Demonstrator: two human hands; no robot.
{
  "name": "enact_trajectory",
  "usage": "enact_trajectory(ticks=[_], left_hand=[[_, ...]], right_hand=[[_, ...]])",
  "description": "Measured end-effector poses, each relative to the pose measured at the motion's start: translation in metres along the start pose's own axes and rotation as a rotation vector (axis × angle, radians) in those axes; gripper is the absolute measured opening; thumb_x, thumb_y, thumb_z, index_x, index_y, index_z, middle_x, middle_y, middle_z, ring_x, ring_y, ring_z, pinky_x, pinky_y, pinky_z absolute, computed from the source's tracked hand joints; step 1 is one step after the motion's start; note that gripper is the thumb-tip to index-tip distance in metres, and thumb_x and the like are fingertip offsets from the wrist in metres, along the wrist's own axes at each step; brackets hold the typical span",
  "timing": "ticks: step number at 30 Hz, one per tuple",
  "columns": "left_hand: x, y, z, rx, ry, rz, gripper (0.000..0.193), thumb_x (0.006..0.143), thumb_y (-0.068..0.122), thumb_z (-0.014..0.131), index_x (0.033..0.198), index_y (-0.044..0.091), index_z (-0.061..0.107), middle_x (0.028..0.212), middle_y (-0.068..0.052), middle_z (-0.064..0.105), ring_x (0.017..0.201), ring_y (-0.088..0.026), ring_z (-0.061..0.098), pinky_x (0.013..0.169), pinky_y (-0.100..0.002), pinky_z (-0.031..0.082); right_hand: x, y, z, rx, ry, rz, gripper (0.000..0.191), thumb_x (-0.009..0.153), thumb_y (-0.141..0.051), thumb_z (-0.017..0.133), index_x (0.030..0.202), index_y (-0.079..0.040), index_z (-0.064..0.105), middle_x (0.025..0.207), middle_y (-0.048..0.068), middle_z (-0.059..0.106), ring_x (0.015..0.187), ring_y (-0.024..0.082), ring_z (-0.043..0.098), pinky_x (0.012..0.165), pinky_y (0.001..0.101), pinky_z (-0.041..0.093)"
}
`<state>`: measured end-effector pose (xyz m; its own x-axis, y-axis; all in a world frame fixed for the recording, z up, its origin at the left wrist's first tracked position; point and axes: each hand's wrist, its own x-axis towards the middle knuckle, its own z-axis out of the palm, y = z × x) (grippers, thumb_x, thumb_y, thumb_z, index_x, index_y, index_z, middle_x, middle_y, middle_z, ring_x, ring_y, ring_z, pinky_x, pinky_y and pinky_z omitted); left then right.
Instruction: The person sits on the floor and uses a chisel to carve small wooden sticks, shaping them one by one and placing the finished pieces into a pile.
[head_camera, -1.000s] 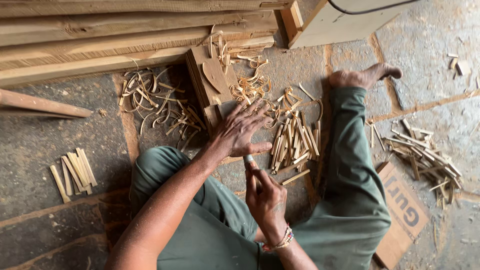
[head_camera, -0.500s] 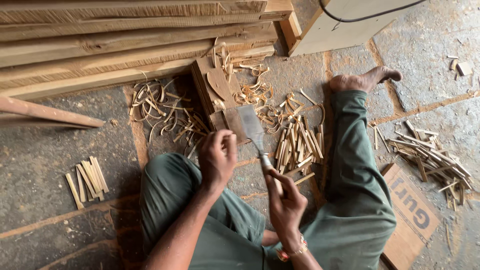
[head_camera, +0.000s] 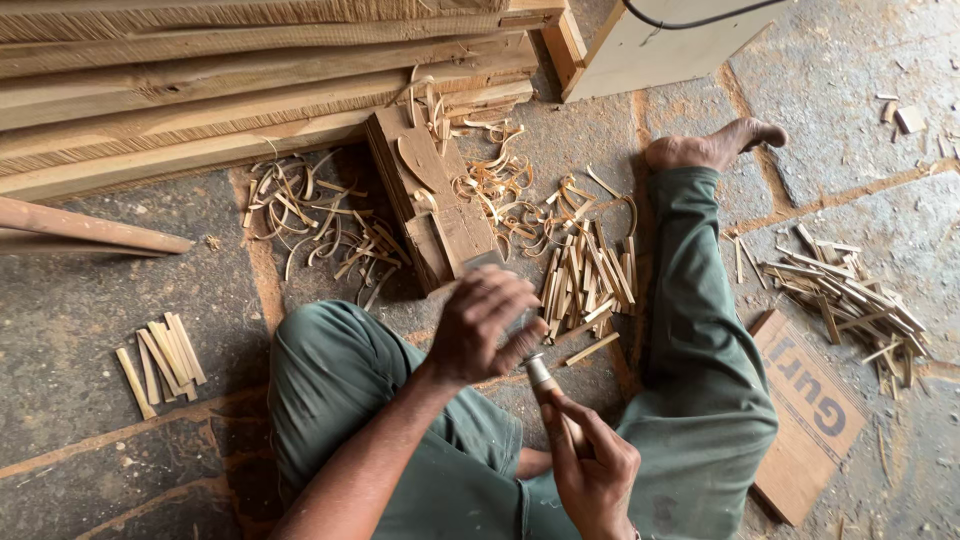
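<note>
left hand: fingers curled, palm down, forearm reaching forward | right hand: fist closed, thumb up, nearer the body

Person seated on stone floor. Right hand clasps chisel handle; left hand covers the blade. Wooden block just ahead, flanked by curled shavings and split sticks.
</note>
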<state>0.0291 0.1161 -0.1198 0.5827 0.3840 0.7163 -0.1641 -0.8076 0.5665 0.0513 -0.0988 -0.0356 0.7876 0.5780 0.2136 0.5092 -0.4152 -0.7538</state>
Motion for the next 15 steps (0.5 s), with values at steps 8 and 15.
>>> enact_trajectory(ticks=[8, 15], left_hand=[[-0.016, 0.002, 0.007, -0.083, -0.332, -0.101, 0.069, 0.108, 0.061, 0.041, 0.09, 0.004, 0.075, 0.084, -0.015, 0.076, 0.078, -0.028, 0.075, 0.086, -0.043, 0.058], [-0.009, -0.022, 0.016, 0.002, -0.445, -0.169, 0.093, 0.103, 0.074, 0.014, 0.131, 0.002, 0.065, 0.139, -0.021, 0.064, 0.133, -0.039, 0.059, 0.118, -0.053, 0.039]], right_hand=[[-0.002, -0.017, 0.002, 0.039, -0.119, 0.052, 0.024, 0.086, -0.007, 0.078, 0.109, -0.005, 0.079, 0.084, 0.01, 0.082, 0.053, 0.006, 0.067, 0.048, 0.0232, 0.051], [0.002, -0.013, 0.021, -0.008, -0.161, 0.037, 0.013, 0.088, -0.008, 0.076, 0.099, -0.002, 0.076, 0.063, 0.008, 0.065, 0.039, 0.008, 0.05, 0.037, 0.028, 0.036]])
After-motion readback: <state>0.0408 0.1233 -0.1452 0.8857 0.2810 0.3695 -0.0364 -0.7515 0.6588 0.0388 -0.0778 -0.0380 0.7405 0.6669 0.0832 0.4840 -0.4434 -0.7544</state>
